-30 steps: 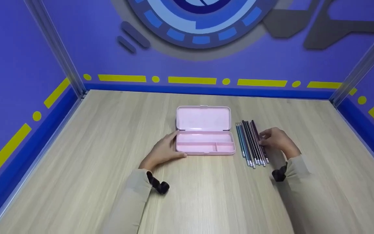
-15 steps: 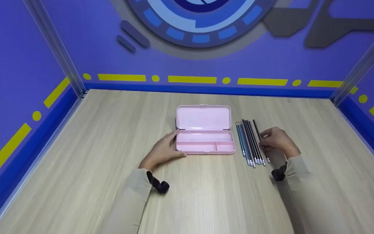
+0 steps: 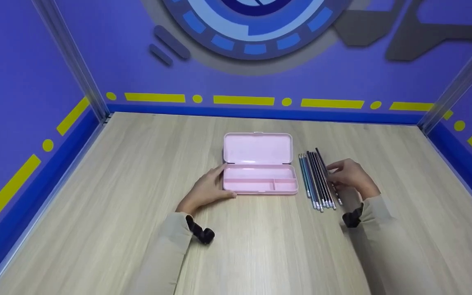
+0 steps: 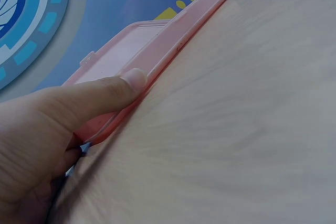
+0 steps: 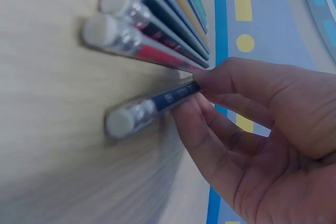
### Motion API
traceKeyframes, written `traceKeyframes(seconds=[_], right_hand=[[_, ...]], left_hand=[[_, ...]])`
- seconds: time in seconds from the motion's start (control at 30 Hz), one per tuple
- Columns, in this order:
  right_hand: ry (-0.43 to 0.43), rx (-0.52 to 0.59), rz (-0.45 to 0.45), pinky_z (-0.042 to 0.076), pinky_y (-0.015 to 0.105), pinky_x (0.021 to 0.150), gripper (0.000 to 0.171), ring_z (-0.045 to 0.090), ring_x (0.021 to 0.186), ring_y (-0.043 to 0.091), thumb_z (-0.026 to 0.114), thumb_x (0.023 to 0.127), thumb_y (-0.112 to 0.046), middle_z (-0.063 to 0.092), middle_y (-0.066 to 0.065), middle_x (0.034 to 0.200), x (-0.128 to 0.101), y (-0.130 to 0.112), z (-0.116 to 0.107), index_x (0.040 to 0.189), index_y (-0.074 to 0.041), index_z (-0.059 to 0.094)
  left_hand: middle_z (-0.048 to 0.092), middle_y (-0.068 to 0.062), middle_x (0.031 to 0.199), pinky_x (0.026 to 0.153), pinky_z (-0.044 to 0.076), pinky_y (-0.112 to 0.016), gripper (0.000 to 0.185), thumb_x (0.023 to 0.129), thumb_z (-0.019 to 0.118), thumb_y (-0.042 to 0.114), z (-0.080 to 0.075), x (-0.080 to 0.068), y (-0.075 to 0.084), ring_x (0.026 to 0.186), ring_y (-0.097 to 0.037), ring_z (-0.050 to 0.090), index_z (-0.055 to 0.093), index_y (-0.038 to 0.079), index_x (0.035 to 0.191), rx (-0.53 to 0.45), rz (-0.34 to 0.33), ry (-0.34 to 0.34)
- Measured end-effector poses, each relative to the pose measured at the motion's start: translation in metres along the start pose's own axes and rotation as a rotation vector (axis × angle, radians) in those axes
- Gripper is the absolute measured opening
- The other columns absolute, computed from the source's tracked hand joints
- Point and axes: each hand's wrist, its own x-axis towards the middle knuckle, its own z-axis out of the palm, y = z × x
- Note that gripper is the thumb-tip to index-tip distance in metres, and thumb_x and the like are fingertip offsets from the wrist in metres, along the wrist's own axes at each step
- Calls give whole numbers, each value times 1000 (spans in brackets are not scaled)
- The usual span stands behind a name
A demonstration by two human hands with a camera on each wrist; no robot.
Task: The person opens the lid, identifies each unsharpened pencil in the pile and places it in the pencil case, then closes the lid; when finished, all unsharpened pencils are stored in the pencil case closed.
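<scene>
A pink pencil case (image 3: 257, 150) lies with its lid tipped back, and its divided tray holds nothing. My left hand (image 3: 206, 190) grips the left end of the case, thumb along the front wall and fingers at the side; in the left wrist view the thumb (image 4: 135, 78) presses the pink edge. To the right of the case, several pencils (image 3: 316, 180) lie side by side, white eraser ends toward me. My right hand (image 3: 352, 178) pinches a dark pencil (image 5: 152, 109) between thumb and fingers, slightly apart from the row. Its far end leans toward the others.
The case and pencils lie on a wood-grain table (image 3: 252, 246). A blue-purple wall (image 3: 96, 41) with yellow marks stands behind it, and side panels with metal posts (image 3: 72, 61) rise left and right. Black straps (image 3: 200, 231) sit on both wrists.
The outermost pencil in my right hand has come away from the row to the right, then swung its far tip back left. My left hand and the case stay put.
</scene>
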Motion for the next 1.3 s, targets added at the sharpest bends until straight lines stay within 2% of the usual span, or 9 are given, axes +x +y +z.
traceKeyframes(seconds=[0.23,0.6,0.7,0.8,0.93,0.97,1.2,1.3], right_hand=[[-5,-20,-63,59,31,66,50,66,74,15,61,84,-4,68,27,106,-2,-10,-4,131,10,52],[17,-97,-170,60,41,76,38,66,87,26,58,88,-2,65,29,113,3,-43,-3,125,5,61],[7,-106,-205,60,40,75,35,66,84,25,59,88,0,67,27,111,5,-51,-1,123,4,63],[0,-125,-248,59,32,70,34,62,77,18,60,87,2,68,26,108,7,-59,2,121,3,64],[1,-167,-320,50,23,61,32,55,70,14,60,86,4,69,26,105,9,-70,7,117,4,67],[-1,-175,-337,48,22,60,31,54,69,15,60,85,5,69,26,104,10,-73,8,116,4,68],[-4,-220,-425,53,27,68,28,60,79,21,60,83,9,72,21,101,15,-89,23,107,2,73],[-19,-239,-449,52,26,67,27,60,79,21,61,82,10,73,19,99,18,-96,31,104,0,74]], left_hand=[[35,-16,153,118,25,-46,100,69,84,42,0,0,-1,142,-33,31,33,14,151,-3,-10,-5],[36,-18,152,118,26,-45,99,69,85,39,-1,0,1,141,-33,32,33,15,151,-12,-9,3],[35,-18,152,118,26,-46,100,69,85,39,-1,-1,1,141,-33,32,33,15,151,-21,-19,1],[35,-18,152,118,25,-46,101,68,86,39,-1,-1,1,142,-33,32,33,15,151,-25,-27,-2],[35,-18,152,118,25,-46,100,68,86,38,0,1,0,142,-33,31,34,15,150,-29,-28,0],[35,-18,152,118,25,-46,100,68,86,38,0,1,0,142,-33,32,34,15,150,-31,-27,2],[36,-17,152,118,24,-45,99,68,86,36,0,1,0,142,-32,31,35,14,150,-36,-14,1],[36,-17,152,118,25,-46,99,68,86,37,-1,1,0,142,-33,32,35,13,150,-34,-5,-1]])
